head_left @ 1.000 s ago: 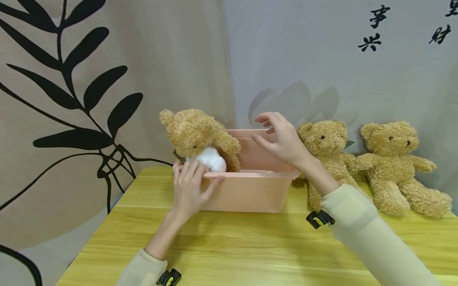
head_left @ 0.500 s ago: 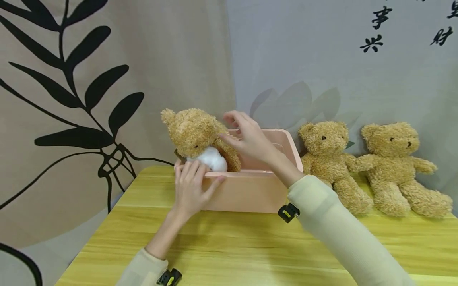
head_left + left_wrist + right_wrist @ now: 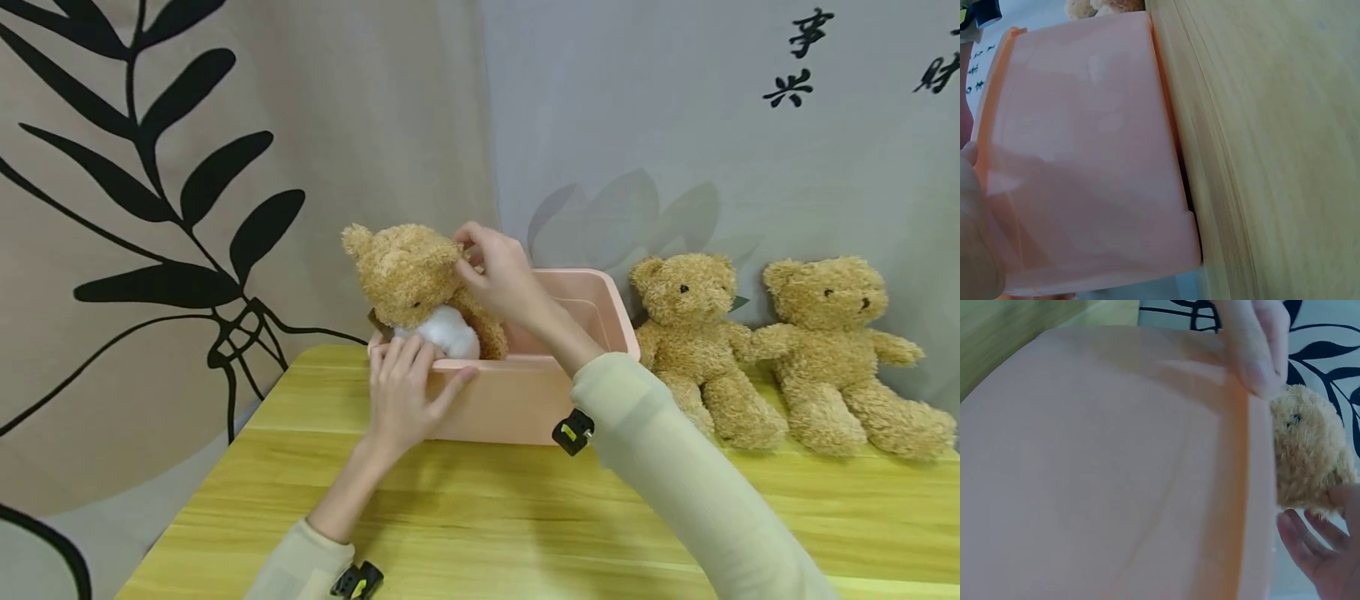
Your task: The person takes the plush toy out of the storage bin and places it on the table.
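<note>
A golden-brown teddy bear (image 3: pixel 408 275) with a white fluffy ball-like part (image 3: pixel 446 333) at its front sits in the left end of a pink plastic bin (image 3: pixel 510 400). Its head leans over the bin's left side. My left hand (image 3: pixel 401 387) grips the front rim near the left corner, fingers over the edge and thumb along the front wall. With thumb and fingertips, my right hand (image 3: pixel 498 275) pinches the bear at its right ear. The right wrist view shows the thumb on the fur and the fingers (image 3: pixel 1300 540) curled beneath. The bear's lower body is hidden in the bin.
Two more teddy bears (image 3: pixel 693 333) sit side by side right of the bin, against a grey curtain (image 3: pixel 637 108). The bin stands on a yellowish wooden table (image 3: pixel 450 517), whose left edge slants toward me. A dark curved cable-like shape (image 3: pixel 56 533) is at the lower left.
My right hand has moved left from above the bin's right end to the bear's ear and now pinches it. The left hand keeps its hold on the rim.
</note>
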The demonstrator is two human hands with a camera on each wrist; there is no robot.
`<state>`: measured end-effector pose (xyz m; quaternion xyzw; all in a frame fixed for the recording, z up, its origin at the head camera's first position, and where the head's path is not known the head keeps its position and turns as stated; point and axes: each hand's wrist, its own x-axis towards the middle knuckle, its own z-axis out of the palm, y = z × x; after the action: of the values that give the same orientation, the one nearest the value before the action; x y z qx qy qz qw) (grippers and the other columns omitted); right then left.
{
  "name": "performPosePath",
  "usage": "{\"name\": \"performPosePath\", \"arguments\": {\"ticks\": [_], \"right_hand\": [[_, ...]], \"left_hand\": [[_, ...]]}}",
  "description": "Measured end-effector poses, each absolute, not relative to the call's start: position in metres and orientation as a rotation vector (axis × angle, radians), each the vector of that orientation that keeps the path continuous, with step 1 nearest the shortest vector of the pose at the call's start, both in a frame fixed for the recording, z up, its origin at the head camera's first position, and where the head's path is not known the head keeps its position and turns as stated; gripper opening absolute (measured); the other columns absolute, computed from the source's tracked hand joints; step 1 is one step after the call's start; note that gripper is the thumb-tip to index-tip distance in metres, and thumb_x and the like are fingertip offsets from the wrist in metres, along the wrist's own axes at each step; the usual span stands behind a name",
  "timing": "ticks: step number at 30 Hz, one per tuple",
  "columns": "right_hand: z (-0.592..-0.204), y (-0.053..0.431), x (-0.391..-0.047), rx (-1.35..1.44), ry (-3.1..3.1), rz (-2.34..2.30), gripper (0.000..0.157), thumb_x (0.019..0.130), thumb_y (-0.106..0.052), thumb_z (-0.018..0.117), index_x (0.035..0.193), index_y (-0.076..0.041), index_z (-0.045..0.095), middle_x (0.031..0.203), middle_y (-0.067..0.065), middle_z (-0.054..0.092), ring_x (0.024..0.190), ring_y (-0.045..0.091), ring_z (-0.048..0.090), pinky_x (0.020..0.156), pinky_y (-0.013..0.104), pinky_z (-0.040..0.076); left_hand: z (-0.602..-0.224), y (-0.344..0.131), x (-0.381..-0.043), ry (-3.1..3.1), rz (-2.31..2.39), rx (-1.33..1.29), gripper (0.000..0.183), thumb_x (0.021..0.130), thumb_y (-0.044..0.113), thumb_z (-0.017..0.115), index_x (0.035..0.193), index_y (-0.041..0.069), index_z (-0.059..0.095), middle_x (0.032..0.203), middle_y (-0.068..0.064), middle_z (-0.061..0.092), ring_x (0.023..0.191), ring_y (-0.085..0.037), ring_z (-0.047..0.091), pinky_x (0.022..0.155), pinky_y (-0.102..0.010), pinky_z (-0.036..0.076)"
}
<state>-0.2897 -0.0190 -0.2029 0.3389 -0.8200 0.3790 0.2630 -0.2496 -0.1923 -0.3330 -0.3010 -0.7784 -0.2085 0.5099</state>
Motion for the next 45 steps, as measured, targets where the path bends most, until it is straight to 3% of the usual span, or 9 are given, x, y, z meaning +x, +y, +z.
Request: {"name": "performPosePath", "arguments": {"ticks": [9, 13, 18, 27, 33, 35, 40, 45], "right_hand": [[-0.193, 0.0, -0.288, 0.664, -1.997, 1.161, 0.019, 0.093, 0.003, 0.054, 0.11, 0.008, 0.06, 0.1, 0.024, 0.072, 0.091, 0.033, 0.073, 0.077, 0.036, 0.059], [-0.187, 0.01, -0.285, 0.625, -1.945, 1.262, 0.016, 0.094, 0.005, 0.054, 0.108, 0.009, 0.059, 0.096, 0.023, 0.072, 0.088, 0.032, 0.073, 0.069, 0.031, 0.059], [-0.181, 0.03, -0.282, 0.623, -1.885, 1.392, 0.017, 0.095, 0.007, 0.052, 0.111, 0.011, 0.057, 0.095, 0.024, 0.071, 0.086, 0.032, 0.072, 0.068, 0.035, 0.06], [-0.173, 0.072, -0.272, 0.53, -1.876, 1.409, 0.018, 0.098, -0.001, 0.052, 0.115, 0.007, 0.055, 0.094, 0.018, 0.068, 0.076, 0.009, 0.069, 0.071, 0.025, 0.058], [-0.191, 0.089, -0.27, 0.533, -2.051, 1.287, 0.018, 0.097, -0.005, 0.057, 0.111, 0.005, 0.06, 0.097, 0.019, 0.072, 0.077, 0.02, 0.073, 0.068, 0.029, 0.059], [-0.202, 0.092, -0.27, 0.562, -2.133, 1.267, 0.018, 0.096, -0.006, 0.058, 0.11, 0.003, 0.06, 0.1, 0.02, 0.072, 0.081, 0.025, 0.073, 0.069, 0.03, 0.059], [-0.223, 0.096, -0.272, 0.649, -2.261, 1.245, 0.022, 0.093, -0.006, 0.058, 0.113, 0.002, 0.056, 0.113, 0.02, 0.07, 0.101, 0.032, 0.07, 0.085, 0.034, 0.057], [-0.226, 0.092, -0.274, 0.769, -2.275, 1.29, 0.037, 0.098, -0.013, 0.06, 0.134, -0.01, 0.05, 0.128, 0.018, 0.064, 0.113, 0.033, 0.064, 0.096, 0.047, 0.052]], "left_hand": [[-0.332, -0.192, -0.249, -1.896, -0.512, -0.728, 0.06, 0.098, 0.065, 0.048, 0.079, 0.008, 0.053, 0.08, -0.006, 0.054, 0.08, -0.028, 0.05, 0.096, -0.063, 0.031], [-0.332, -0.193, -0.249, -1.895, -0.516, -0.72, 0.06, 0.097, 0.065, 0.049, 0.079, 0.009, 0.053, 0.079, -0.005, 0.053, 0.078, -0.028, 0.05, 0.091, -0.056, 0.033], [-0.333, -0.193, -0.25, -1.896, -0.519, -0.723, 0.059, 0.097, 0.065, 0.05, 0.08, 0.009, 0.054, 0.079, -0.005, 0.053, 0.079, -0.028, 0.049, 0.086, -0.053, 0.032], [-0.333, -0.193, -0.25, -1.895, -0.525, -0.72, 0.061, 0.097, 0.067, 0.049, 0.083, 0.008, 0.057, 0.082, -0.006, 0.056, 0.081, -0.029, 0.051, 0.087, -0.053, 0.032], [-0.332, -0.193, -0.249, -1.897, -0.525, -0.713, 0.062, 0.097, 0.067, 0.048, 0.082, 0.008, 0.056, 0.081, -0.006, 0.055, 0.08, -0.029, 0.051, 0.088, -0.054, 0.032], [-0.333, -0.194, -0.25, -1.902, -0.526, -0.712, 0.063, 0.097, 0.068, 0.047, 0.082, 0.008, 0.056, 0.082, -0.006, 0.055, 0.081, -0.029, 0.051, 0.088, -0.054, 0.032], [-0.334, -0.193, -0.249, -1.912, -0.522, -0.708, 0.063, 0.097, 0.068, 0.046, 0.083, 0.007, 0.057, 0.083, -0.007, 0.057, 0.082, -0.029, 0.052, 0.088, -0.054, 0.034], [-0.332, -0.193, -0.248, -1.91, -0.513, -0.712, 0.062, 0.097, 0.067, 0.047, 0.083, 0.008, 0.057, 0.083, -0.006, 0.057, 0.082, -0.028, 0.052, 0.088, -0.055, 0.034]]}}
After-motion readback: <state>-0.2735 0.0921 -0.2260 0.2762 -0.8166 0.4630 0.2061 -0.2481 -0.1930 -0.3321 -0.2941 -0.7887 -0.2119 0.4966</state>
